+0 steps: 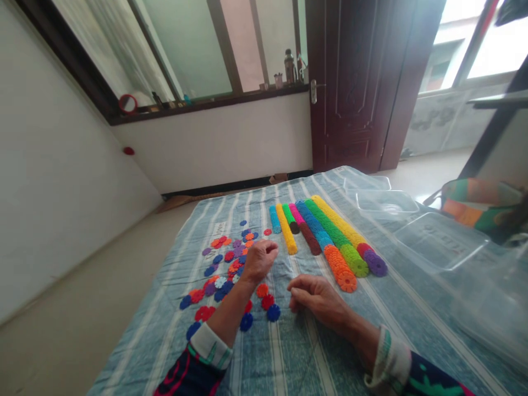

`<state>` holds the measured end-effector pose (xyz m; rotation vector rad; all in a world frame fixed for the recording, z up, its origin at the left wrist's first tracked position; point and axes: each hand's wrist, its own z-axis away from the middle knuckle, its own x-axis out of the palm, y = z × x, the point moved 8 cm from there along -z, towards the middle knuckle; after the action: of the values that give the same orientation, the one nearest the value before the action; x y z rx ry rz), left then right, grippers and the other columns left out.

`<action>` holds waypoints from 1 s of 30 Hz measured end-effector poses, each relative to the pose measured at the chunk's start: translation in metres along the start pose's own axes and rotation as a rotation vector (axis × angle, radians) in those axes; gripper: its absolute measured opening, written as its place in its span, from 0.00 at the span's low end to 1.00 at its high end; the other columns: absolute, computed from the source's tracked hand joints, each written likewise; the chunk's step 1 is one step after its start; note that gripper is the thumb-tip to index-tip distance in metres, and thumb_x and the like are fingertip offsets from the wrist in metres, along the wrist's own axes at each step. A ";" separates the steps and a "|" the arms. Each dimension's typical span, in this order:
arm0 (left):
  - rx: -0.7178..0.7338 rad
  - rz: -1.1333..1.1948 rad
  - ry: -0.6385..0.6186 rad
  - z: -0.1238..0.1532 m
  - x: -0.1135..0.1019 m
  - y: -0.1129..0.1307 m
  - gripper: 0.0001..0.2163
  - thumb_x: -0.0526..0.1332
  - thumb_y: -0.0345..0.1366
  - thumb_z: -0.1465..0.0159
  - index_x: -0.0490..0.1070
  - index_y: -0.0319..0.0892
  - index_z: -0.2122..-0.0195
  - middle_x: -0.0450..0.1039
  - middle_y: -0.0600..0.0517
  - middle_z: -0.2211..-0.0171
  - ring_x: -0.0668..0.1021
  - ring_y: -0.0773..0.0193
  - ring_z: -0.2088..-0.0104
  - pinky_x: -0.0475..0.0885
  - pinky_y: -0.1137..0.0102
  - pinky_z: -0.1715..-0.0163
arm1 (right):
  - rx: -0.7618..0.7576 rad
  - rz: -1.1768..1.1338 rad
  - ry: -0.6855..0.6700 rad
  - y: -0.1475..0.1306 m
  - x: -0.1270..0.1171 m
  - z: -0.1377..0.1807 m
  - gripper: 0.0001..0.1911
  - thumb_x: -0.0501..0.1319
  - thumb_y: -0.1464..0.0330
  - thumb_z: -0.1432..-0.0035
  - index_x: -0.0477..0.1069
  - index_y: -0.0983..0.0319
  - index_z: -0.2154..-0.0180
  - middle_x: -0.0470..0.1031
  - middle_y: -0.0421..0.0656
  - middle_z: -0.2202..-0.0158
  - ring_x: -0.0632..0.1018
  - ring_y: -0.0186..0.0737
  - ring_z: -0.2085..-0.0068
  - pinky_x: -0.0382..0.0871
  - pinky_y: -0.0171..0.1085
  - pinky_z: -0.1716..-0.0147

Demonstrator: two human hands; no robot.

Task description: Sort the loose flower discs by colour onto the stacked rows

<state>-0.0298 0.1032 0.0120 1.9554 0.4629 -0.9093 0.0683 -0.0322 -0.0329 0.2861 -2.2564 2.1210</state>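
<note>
My left hand is over the right edge of a scatter of loose, flower-shaped plastic discs. Its fingers are curled into a pinch, and whatever they hold, if anything, is hidden. Close to the rows of stacked discs, my right hand hovers low over the bed with its fingers bent inward; I cannot make out anything in them. Between my wrists lie an orange disc, a red disc and a blue disc. The stacked rows include a long yellow row, a green row and an orange row.
A striped blue-grey sheet covers the bed. Clear plastic boxes stand along its right side. Beyond the far edge are a dark red door and a window ledge with a flask on it.
</note>
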 end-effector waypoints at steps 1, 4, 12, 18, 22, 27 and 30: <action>-0.006 -0.002 -0.009 0.004 -0.007 -0.003 0.06 0.59 0.33 0.44 0.76 0.40 0.73 0.74 0.53 0.74 0.75 0.65 0.70 0.69 0.71 0.66 | 0.001 0.014 0.002 -0.001 0.000 0.001 0.08 0.59 0.63 0.44 0.71 0.61 0.67 0.75 0.38 0.77 0.75 0.36 0.74 0.70 0.36 0.69; -0.044 -0.018 -0.021 0.018 -0.036 -0.019 0.08 0.58 0.36 0.44 0.75 0.40 0.74 0.75 0.53 0.74 0.75 0.65 0.71 0.68 0.71 0.67 | 0.018 0.060 0.015 -0.002 -0.002 0.005 0.10 0.60 0.61 0.43 0.72 0.61 0.67 0.75 0.39 0.77 0.75 0.37 0.73 0.70 0.37 0.68; -0.292 -0.115 -0.056 0.071 -0.125 -0.084 0.11 0.59 0.41 0.47 0.75 0.40 0.76 0.69 0.56 0.80 0.70 0.67 0.76 0.63 0.72 0.73 | 0.103 0.126 0.034 0.003 -0.007 0.015 0.18 0.62 0.53 0.45 0.73 0.61 0.64 0.77 0.40 0.75 0.76 0.40 0.70 0.71 0.39 0.65; -0.346 -0.131 -0.075 0.103 -0.149 -0.119 0.09 0.60 0.41 0.50 0.73 0.40 0.78 0.66 0.56 0.80 0.69 0.66 0.76 0.62 0.70 0.73 | 0.151 0.181 0.048 0.004 -0.008 0.021 0.22 0.62 0.49 0.46 0.73 0.60 0.63 0.78 0.41 0.73 0.77 0.41 0.69 0.72 0.39 0.64; -0.405 -0.089 -0.131 0.111 -0.142 -0.135 0.10 0.63 0.42 0.52 0.75 0.40 0.74 0.68 0.55 0.78 0.70 0.64 0.75 0.64 0.70 0.73 | 0.179 0.215 0.061 0.003 -0.009 0.023 0.23 0.62 0.47 0.46 0.74 0.60 0.63 0.78 0.41 0.72 0.78 0.42 0.68 0.73 0.39 0.63; -0.360 -0.081 -0.142 0.110 -0.135 -0.131 0.12 0.64 0.34 0.58 0.78 0.42 0.70 0.74 0.52 0.72 0.74 0.61 0.71 0.67 0.69 0.69 | 0.172 0.241 0.080 0.006 -0.011 0.023 0.23 0.63 0.46 0.48 0.76 0.59 0.64 0.78 0.43 0.73 0.77 0.44 0.68 0.73 0.41 0.63; -0.336 -0.097 -0.123 0.109 -0.132 -0.126 0.09 0.63 0.33 0.58 0.78 0.43 0.73 0.72 0.53 0.74 0.72 0.63 0.73 0.66 0.70 0.71 | 0.170 0.232 0.093 0.006 -0.012 0.022 0.23 0.64 0.46 0.48 0.76 0.58 0.65 0.78 0.43 0.74 0.77 0.45 0.69 0.73 0.42 0.64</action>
<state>-0.2413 0.0807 0.0033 1.5756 0.6009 -0.9401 0.0813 -0.0528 -0.0424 -0.0747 -2.1538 2.3877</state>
